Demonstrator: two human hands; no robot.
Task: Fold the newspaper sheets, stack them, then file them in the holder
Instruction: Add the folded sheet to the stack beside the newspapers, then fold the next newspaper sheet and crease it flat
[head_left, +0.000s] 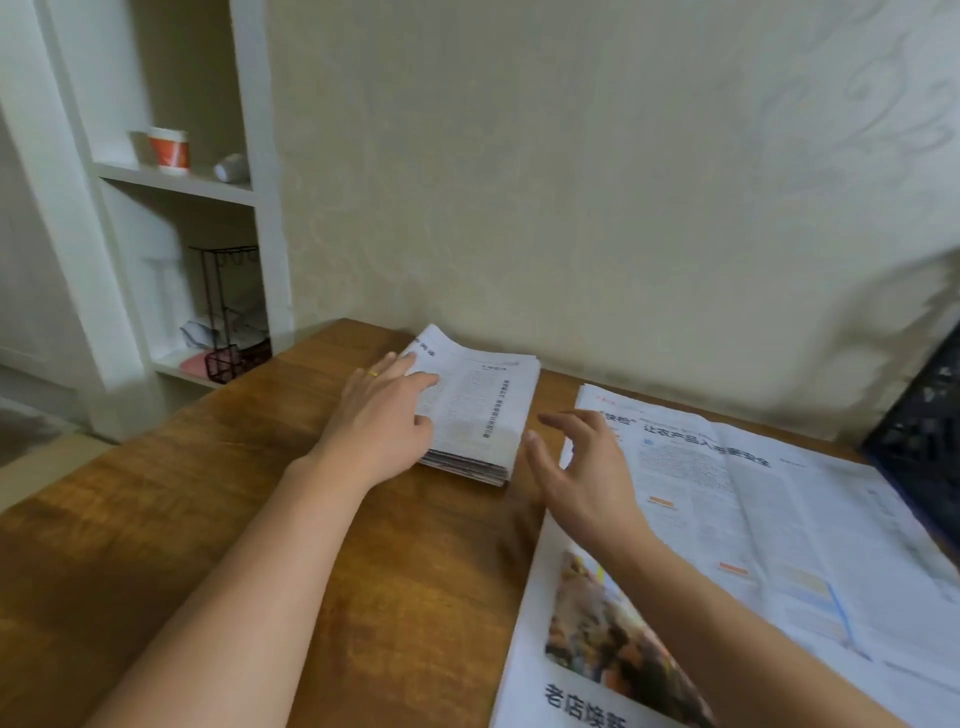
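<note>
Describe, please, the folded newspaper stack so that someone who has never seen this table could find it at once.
Start at the wooden table against the pale wall. Near its far edge, left of the big open newspaper sheets, lies the folded newspaper stack, with the left hand resting flat on its left side. Unlike the spread sheets, it is small, thick and many-layered.

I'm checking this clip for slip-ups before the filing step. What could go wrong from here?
1. The folded stack lies near the table's far edge with its top sheet bowed; the left hand rests on one side only, so sheets may slide askew.
2. The right hand hovers over the unfolded sheets and could snag them.
</note>
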